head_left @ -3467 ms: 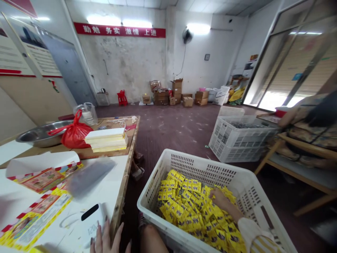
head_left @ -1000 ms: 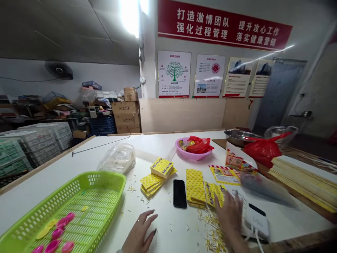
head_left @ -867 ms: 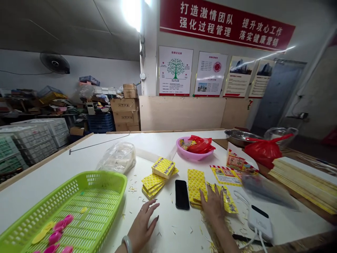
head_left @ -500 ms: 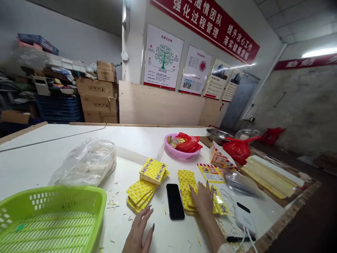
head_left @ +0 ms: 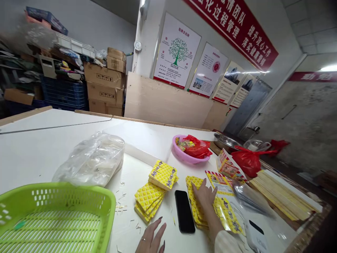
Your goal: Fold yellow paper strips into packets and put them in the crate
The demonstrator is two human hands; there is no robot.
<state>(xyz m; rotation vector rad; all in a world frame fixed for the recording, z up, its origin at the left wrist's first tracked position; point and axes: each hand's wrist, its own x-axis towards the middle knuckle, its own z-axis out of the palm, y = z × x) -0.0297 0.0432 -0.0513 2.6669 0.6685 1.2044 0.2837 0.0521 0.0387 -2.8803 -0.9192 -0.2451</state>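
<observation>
Left hand (head_left: 152, 239), right hand (head_left: 205, 195), fingers apart; yellow packet stack (head_left: 195, 208), five o'clock, I'd judge light, slick: pinch long sides.

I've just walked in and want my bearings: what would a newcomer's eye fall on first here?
Probably the green basket at the lower left, then the yellow patterned stacks either side of the black phone, with the person's right grip over the stack right of the phone. Farther back on the table, a pink basin holds a red bag, and a red banner slants across the wall at upper right.
</observation>
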